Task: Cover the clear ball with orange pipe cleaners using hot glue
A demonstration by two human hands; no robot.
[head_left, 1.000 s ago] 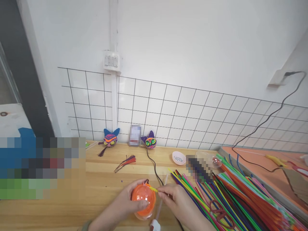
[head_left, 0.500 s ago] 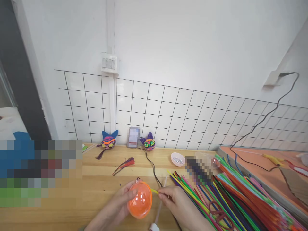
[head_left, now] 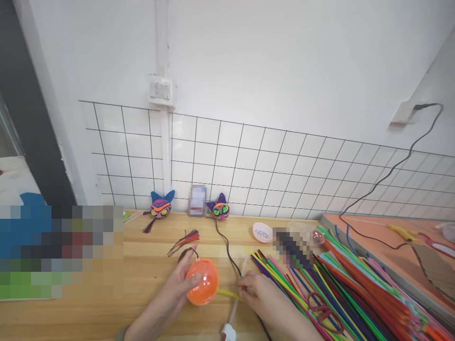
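Note:
An orange translucent ball with a dark cord loop at its top is gripped by my left hand, thumb across its front. From the ball's right side a yellow pipe cleaner runs to the pinched fingers of my right hand. A white stick-like tool lies between the hands, its thin shaft passing under the yellow strand. Red and dark tassels rest on the wooden table behind my left hand.
Many coloured pipe cleaners and red-handled scissors lie at right. Behind stand a pink bowl of small pieces, two cat-faced ornaments, one blue-eared, one purple-eared, and a phone-like device. A black cable crosses the table.
The ball has turned and shifted slightly up and left in my left hand, showing more of its cord. My right hand is a little farther from it, with more yellow strand showing between.

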